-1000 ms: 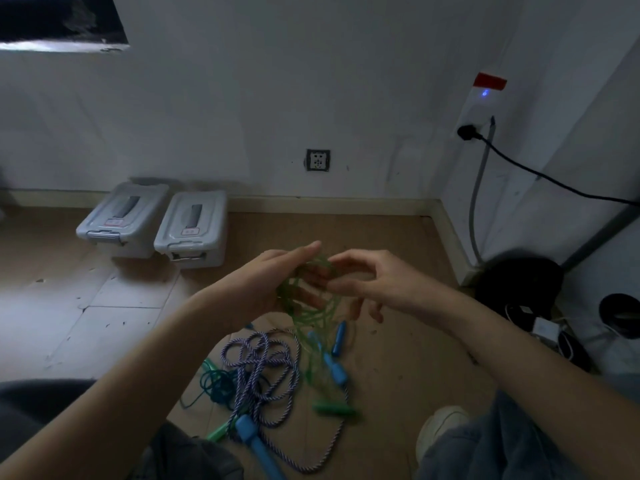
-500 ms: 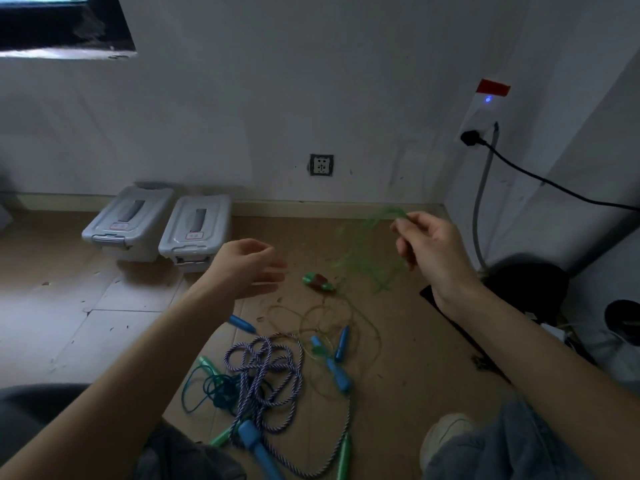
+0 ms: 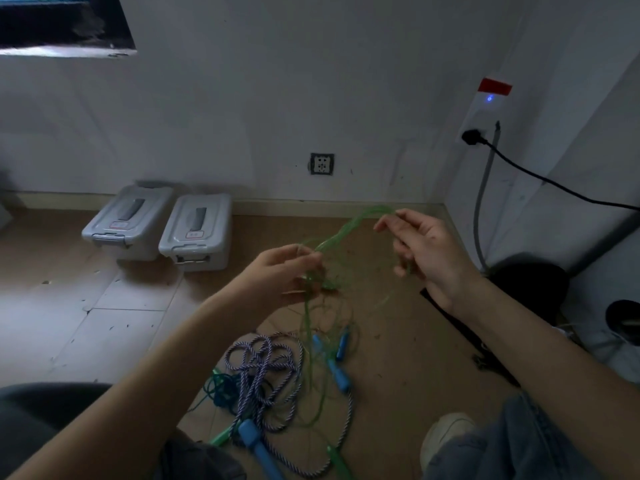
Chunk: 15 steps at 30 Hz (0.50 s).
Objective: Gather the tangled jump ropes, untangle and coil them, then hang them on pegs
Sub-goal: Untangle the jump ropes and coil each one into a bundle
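Note:
A thin translucent green jump rope [image 3: 349, 228] stretches in the air between my two hands. My right hand [image 3: 424, 251] pinches its upper loops at the fingertips. My left hand [image 3: 282, 275] grips the rope lower down, where it bunches and hangs to the floor. Below lies a purple-and-white braided rope [image 3: 266, 372] with a blue handle [image 3: 258, 445], tangled with a teal rope [image 3: 220, 389]. Two more blue handles [image 3: 341, 342] and green handles [image 3: 337, 459] lie among the strands.
Two grey lidded boxes [image 3: 197, 230] stand by the baseboard at the left. A wall socket [image 3: 322, 163] is on the far wall. A black cable [image 3: 554, 183] runs from a plug at the right. A white shoe [image 3: 446, 431] and my denim-clad knee are at the lower right.
My left hand, open and apart half a second ago, has moved right and taken hold of the green rope. My right hand stays raised, keeping the rope's upper loops.

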### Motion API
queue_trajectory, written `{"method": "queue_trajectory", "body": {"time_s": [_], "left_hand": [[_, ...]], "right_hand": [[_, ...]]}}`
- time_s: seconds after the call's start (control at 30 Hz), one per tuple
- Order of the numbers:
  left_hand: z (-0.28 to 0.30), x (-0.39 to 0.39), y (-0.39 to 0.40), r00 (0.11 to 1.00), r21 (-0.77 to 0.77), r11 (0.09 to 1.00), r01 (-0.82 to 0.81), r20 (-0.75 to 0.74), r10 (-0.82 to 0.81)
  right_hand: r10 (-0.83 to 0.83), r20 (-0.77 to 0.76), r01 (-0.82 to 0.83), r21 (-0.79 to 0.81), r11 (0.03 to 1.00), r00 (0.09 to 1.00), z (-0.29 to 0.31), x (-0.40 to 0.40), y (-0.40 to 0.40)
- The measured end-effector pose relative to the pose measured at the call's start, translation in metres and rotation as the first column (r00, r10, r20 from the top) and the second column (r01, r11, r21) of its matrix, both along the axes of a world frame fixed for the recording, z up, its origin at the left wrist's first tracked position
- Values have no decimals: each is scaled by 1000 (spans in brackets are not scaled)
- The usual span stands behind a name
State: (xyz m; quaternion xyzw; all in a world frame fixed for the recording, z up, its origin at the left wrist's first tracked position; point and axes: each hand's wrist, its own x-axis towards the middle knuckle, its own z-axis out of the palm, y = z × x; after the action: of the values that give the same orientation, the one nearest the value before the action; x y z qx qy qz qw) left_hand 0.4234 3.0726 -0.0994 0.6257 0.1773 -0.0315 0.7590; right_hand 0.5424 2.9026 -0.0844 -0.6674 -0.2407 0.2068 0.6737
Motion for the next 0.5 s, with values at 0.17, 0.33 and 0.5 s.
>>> {"method": "queue_trajectory", "body": {"time_s": [0.17, 0.33, 0.5], "left_hand": [[4, -8, 15, 967, 80, 964, 253, -56, -249], [0, -3, 26, 978, 22, 977, -211, -4, 211], [-3, 0, 38, 837, -83, 841, -535, 86, 541]], "right_hand": [[-166, -130, 169, 13, 985, 978, 3, 8, -7], [-98, 8, 96, -296, 950, 995, -4, 8, -12], [-129, 262, 222, -367, 903, 956, -12, 12, -9]]}}
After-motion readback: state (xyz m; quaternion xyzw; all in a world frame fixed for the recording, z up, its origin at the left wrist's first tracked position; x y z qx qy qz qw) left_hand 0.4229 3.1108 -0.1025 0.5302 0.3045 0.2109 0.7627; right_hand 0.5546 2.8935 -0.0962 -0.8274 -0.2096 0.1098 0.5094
